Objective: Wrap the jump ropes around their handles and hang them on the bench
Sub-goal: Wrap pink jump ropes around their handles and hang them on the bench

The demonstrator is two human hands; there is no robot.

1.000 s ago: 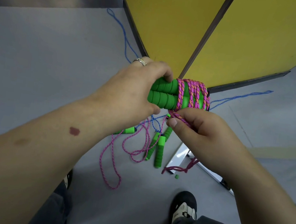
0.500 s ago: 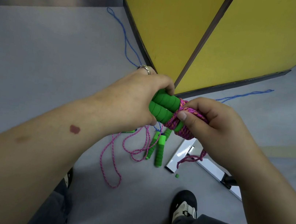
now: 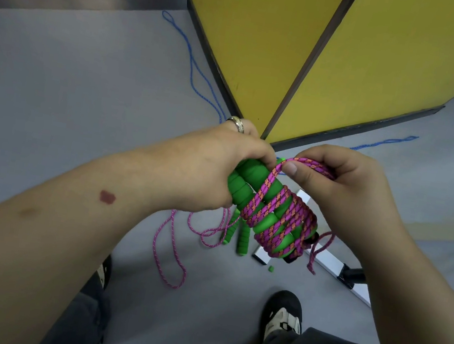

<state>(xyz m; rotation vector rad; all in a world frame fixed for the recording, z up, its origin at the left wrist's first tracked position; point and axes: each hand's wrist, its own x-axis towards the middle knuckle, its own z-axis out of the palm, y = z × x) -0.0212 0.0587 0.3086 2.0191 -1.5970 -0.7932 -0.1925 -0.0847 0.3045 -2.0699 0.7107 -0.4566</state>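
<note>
My left hand (image 3: pixel 209 166) grips the upper end of a pair of green ribbed jump rope handles (image 3: pixel 251 181), held together and pointing down to the right. A pink-and-orange rope (image 3: pixel 280 221) is coiled many times round their lower half. My right hand (image 3: pixel 344 186) pinches a loop of that rope between thumb and fingers just above the handles. A short rope tail (image 3: pixel 318 250) hangs from the coil. A second jump rope with green handles (image 3: pixel 242 239) and a pink cord (image 3: pixel 169 254) lies loose on the grey floor below.
Two yellow panels (image 3: pixel 383 62) with a dark base meet in a corner ahead. A blue rope (image 3: pixel 194 69) runs along the floor on both sides of them. A white-and-metal frame piece (image 3: pixel 332 264) lies at the right. My shoes (image 3: pixel 285 316) stand below.
The handles have tilted so the wrapped end points down and right. My right hand has come off the coil and lifted a loop of rope above the handles.
</note>
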